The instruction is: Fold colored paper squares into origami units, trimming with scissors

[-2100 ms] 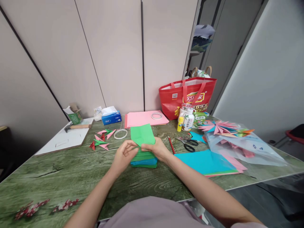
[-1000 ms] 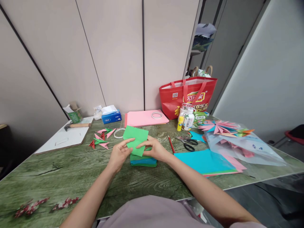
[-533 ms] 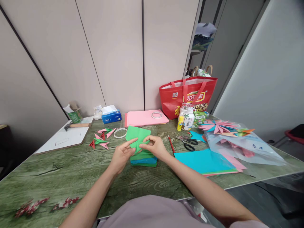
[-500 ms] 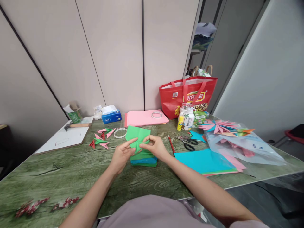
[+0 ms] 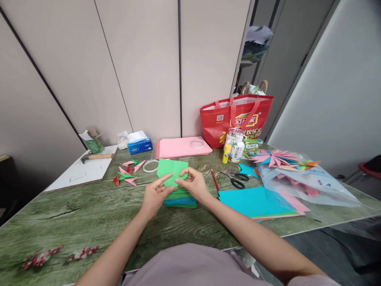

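Note:
A creased green paper point(image 5: 172, 168) is held up between my two hands, its lower corners folded in. My left hand point(image 5: 154, 194) pinches its lower left edge, and my right hand point(image 5: 195, 184) grips the lower right edge with thumb and fingers. Just beneath lies a stack of green and blue papers point(image 5: 180, 201), partly covered by my hands and the held sheet.
Folded paper pieces point(image 5: 127, 172) and a tape roll point(image 5: 151, 166) lie left. Behind are pink sheets point(image 5: 181, 147) and a tissue box point(image 5: 139, 145). Right are scissors point(image 5: 237, 181), a glue stick point(image 5: 226, 153), blue sheets point(image 5: 260, 202), a red bag point(image 5: 214, 125), and a hammer point(image 5: 97, 156) far left.
The lower part of the green paper looks flatter between my fingers. My hands have shifted only slightly, and both keep their hold on it.

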Motion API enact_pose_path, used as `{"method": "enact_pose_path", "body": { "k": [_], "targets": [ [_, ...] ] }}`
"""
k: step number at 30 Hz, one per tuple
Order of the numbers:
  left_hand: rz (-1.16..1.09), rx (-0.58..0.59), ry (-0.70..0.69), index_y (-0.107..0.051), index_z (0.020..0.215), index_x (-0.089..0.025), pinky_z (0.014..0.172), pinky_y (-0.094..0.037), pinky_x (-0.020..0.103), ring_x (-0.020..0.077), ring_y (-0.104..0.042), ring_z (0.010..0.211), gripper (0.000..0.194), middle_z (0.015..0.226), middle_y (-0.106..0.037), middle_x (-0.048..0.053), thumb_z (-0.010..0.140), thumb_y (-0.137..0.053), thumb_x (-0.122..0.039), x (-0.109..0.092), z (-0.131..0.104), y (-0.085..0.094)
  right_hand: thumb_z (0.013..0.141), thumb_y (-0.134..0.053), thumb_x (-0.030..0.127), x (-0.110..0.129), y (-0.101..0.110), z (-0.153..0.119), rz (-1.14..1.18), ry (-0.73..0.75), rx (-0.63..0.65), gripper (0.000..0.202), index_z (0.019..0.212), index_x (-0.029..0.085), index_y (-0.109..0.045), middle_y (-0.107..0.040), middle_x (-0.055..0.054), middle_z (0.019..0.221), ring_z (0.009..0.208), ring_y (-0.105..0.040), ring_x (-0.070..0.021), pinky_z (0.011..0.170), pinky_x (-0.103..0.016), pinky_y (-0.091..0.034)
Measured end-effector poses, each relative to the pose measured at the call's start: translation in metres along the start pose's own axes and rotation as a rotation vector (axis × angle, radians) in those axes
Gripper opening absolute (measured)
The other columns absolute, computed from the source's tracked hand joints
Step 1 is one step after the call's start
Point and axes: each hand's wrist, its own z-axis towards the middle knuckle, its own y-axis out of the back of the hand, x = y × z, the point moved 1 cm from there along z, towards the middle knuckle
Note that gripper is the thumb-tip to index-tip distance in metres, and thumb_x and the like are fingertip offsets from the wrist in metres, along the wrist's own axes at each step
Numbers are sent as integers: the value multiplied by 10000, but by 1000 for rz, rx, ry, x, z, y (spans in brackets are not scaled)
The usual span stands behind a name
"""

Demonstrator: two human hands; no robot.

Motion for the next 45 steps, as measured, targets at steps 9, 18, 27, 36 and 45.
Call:
{"method": "enact_pose_path", "body": {
  "k": [9,18,27,36,45],
  "targets": [
    [-95,-1,13,-618,1042,-146,683,-478,298,55,-425,470,514,485,-371,-87,544,-730,-213,0,-1,-2,603,-659,330,1,1,1,-43,39,10,215,651,156,-542,-398,73,441,367,-280,-43,359,-176,-189],
    [-83,20,22,-584,1094,-150,618,-445,247,75,-457,526,530,511,-401,-70,585,-706,-231,2,-1,-1,614,-656,294,1,0,0,60,50,51,163,704,158,-661,-626,-19,673,485,-535,-101,440,-206,-438],
    [-66,10,31,-571,1112,-141,499,-363,183,62,-362,492,499,516,-368,-60,648,-658,-305,2,-2,0,602,-664,320,2,1,0,121,17,78,186,720,176,-666,-600,-15,709,508,-586,-131,469,-248,-504],
    [23,-2,-7,-607,1045,-121,415,-284,157,31,-228,437,507,502,-207,-95,565,-723,-232,-1,-2,-2,615,-652,289,5,2,-1,19,40,52,161,707,158,-665,-630,-25,688,484,-529,-104,447,-227,-467],
    [-25,55,24,-648,983,-130,667,-472,275,130,-575,630,424,627,-627,4,574,-712,-220,2,-3,-3,581,-672,317,4,2,2,103,-4,87,185,671,158,-644,-610,-7,632,494,-551,-119,475,-250,-493]
  ]
}}
